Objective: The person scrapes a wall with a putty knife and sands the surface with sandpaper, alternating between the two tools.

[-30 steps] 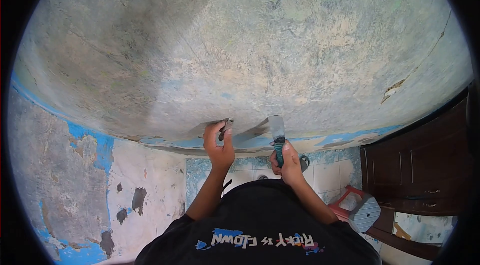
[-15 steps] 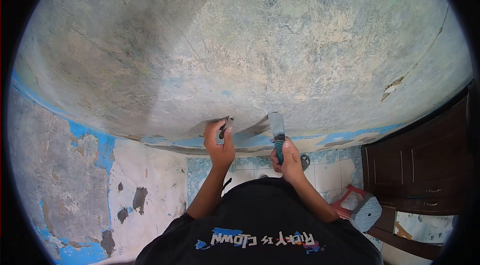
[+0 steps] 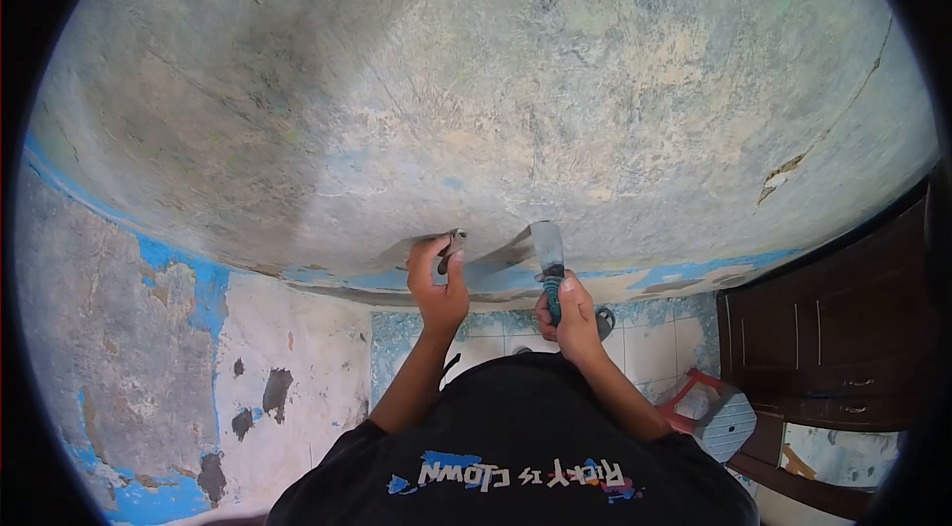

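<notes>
Barely a shift, lower centre: our right hand's (image 3: 577,328) fingers grip the scraper (image 3: 548,248), blade still at the wall (image 3: 615,119); our left (image 3: 436,303) pinches something small and grey (image 3: 457,241).

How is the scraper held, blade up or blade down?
Blade up: the scraper rises from the right hand, its metal end toward the wall.
</notes>
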